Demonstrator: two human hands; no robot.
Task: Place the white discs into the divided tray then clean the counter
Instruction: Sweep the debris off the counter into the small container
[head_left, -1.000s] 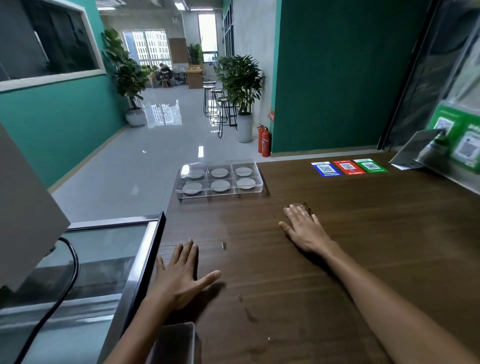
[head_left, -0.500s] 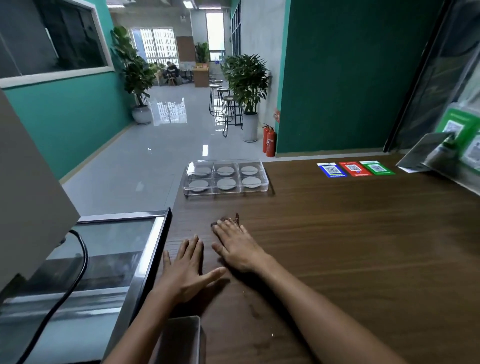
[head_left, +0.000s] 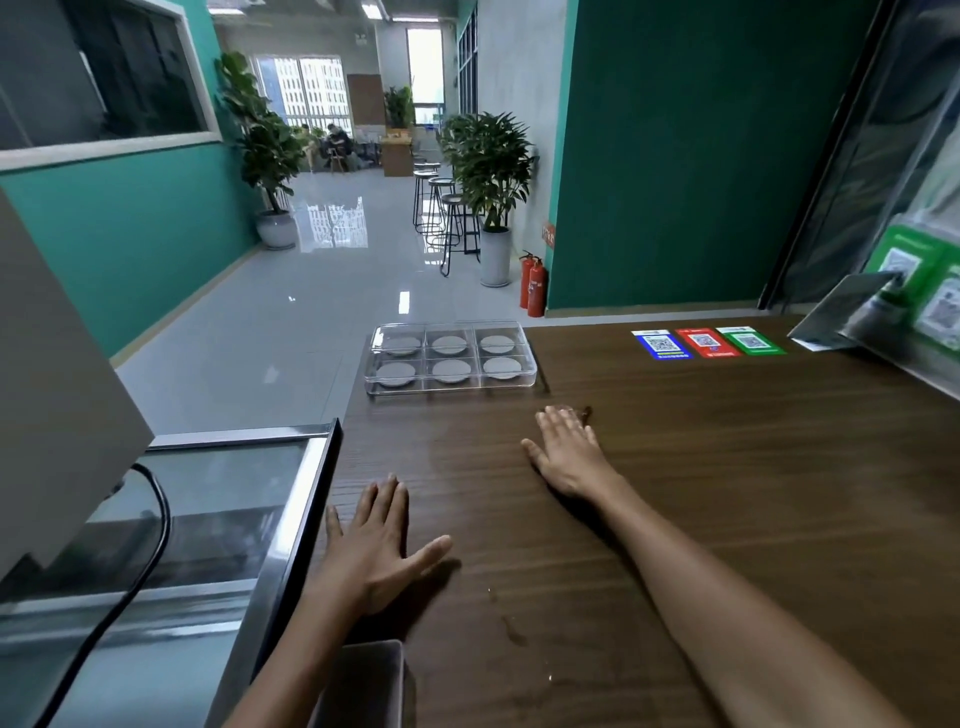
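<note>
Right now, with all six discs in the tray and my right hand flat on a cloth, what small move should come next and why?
Probably sweep the right hand, pressing the brown cloth that peeks out past its fingertips, back toward the wet specks near the front edge of the counter. The divided tray already holds a white disc in every compartment, so only wiping seems left. The left hand lies flat as a brace.

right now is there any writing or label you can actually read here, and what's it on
No text can be read.
Blue sticker, red sticker, green sticker on the counter: QR codes with print too small to read.
Green QR signs on the right panel: blurred.
Red wall sign above the fire extinguishers: too small.
Divided tray and white discs: no writing visible.
</note>
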